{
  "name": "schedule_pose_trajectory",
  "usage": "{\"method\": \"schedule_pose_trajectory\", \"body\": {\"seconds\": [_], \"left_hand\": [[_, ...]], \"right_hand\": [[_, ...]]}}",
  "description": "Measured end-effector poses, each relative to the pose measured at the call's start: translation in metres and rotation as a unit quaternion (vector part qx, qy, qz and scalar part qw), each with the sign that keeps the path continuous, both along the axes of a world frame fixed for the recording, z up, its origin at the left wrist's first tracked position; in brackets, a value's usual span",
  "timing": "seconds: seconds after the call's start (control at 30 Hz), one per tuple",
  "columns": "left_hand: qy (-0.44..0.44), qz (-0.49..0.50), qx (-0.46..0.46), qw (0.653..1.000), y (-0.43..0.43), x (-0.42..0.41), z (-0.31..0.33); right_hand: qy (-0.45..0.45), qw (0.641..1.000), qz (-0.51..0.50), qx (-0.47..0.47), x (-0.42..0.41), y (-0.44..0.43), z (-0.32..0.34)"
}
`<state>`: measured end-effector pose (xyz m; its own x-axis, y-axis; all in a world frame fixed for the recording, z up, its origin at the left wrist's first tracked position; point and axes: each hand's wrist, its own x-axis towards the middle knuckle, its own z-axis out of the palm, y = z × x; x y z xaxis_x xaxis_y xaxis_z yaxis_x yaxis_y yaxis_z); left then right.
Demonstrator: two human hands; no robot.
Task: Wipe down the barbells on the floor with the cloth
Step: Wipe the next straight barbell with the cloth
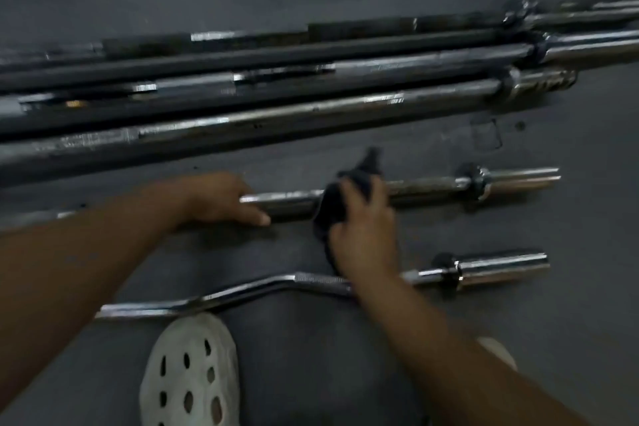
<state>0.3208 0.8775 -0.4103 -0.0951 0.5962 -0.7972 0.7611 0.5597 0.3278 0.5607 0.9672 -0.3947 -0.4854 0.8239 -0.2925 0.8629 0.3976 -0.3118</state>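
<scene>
Underfoot, dark grey floor; barbells abreast

Nothing fancy on me. My left forearm and right forearm are bare all the way to where the shot cuts them off. Same goes for my left hand and right hand. It's blurry, so I can't make out any detail on the fingers. Footwear: an off-white clog with a rounded toe and rows of dark oval vent holes, looking a bit grubby. A pale sliver of the other shoe pokes out past my right forearm.
</scene>
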Motion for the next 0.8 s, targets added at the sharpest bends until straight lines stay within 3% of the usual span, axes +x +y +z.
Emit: {"method": "schedule_pose_trajectory", "body": {"seconds": [0.03, 0.1, 0.17, 0.23, 0.3, 0.37, 0.4, 0.47, 0.53, 0.57, 0.63, 0.67, 0.73, 0.8], "left_hand": [[0.005, -0.002, 0.009, 1.0, -0.001, -0.002, 0.002], [0.156, 0.0, 0.117, 0.981, -0.016, 0.009, 0.004], [0.244, -0.002, 0.226, 0.943, -0.039, 0.031, 0.002], [0.204, -0.015, 0.175, 0.963, -0.032, 0.03, -0.006], [0.073, -0.023, 0.046, 0.996, -0.014, 0.011, -0.005], [0.008, -0.026, 0.011, 1.0, -0.003, 0.003, 0.002], [0.043, -0.023, 0.025, 0.998, -0.005, 0.005, 0.005], [0.205, -0.025, 0.119, 0.971, -0.024, 0.018, 0.005], [0.255, -0.01, 0.205, 0.945, -0.041, 0.034, 0.0], [0.238, -0.013, 0.182, 0.954, -0.038, 0.033, -0.006], [0.122, -0.005, 0.087, 0.989, -0.018, 0.011, -0.01], [0.043, 0.003, 0.039, 0.998, -0.01, 0.003, -0.012], [0.0, -0.014, 0.006, 1.0, 0.0, -0.003, -0.007], [0.124, -0.01, 0.095, 0.988, -0.012, 0.007, -0.008]], "right_hand": [[0.004, 0.997, 0.072, -0.009, -0.011, -0.015, 0.0], [0.032, 0.981, 0.191, -0.03, -0.017, -0.013, 0.004], [0.038, 0.978, 0.205, -0.008, 0.0, 0.02, 0.004], [0.027, 0.999, 0.036, 0.014, 0.025, 0.046, -0.004], [0.016, 0.999, -0.049, -0.003, 0.011, 0.023, -0.002], [0.038, 0.996, 0.069, -0.044, -0.025, -0.021, 0.005], [0.049, 0.985, 0.149, -0.075, -0.038, -0.038, 0.005], [0.081, 0.969, 0.216, -0.093, -0.044, -0.039, 0.008], [0.064, 0.987, 0.144, -0.039, -0.022, -0.003, 0.001], [0.045, 0.997, 0.067, -0.001, -0.003, 0.017, -0.004], [0.036, 0.996, -0.06, 0.047, 0.02, 0.036, -0.007], [0.022, 0.996, -0.07, 0.048, 0.015, 0.025, -0.007], [0.039, 0.999, -0.001, 0.013, -0.016, -0.006, -0.001], [0.05, 0.986, 0.152, -0.036, -0.033, -0.029, 0.001]]}}
